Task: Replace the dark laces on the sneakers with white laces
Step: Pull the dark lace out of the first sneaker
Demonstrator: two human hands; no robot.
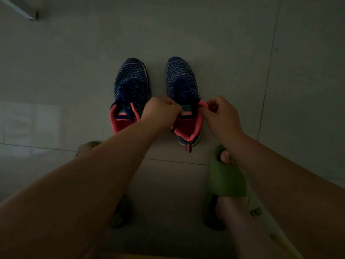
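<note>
I had set both sneakers on the floor (56, 71) toes pointing far, heels near, so the lacing faced me. My left hand (162, 111) and right hand (222, 114) were both at the collar of the right sneaker (182, 77), fingers (211, 105) curled tight; they seemed to pinch the dark lace (186, 90) ends at the top eyelets, probably to loosen them first, though the dim light hid the grip. The left sneaker (130, 79) waited just beside it, dark lace untouched. I saw no white laces anywhere.
</note>
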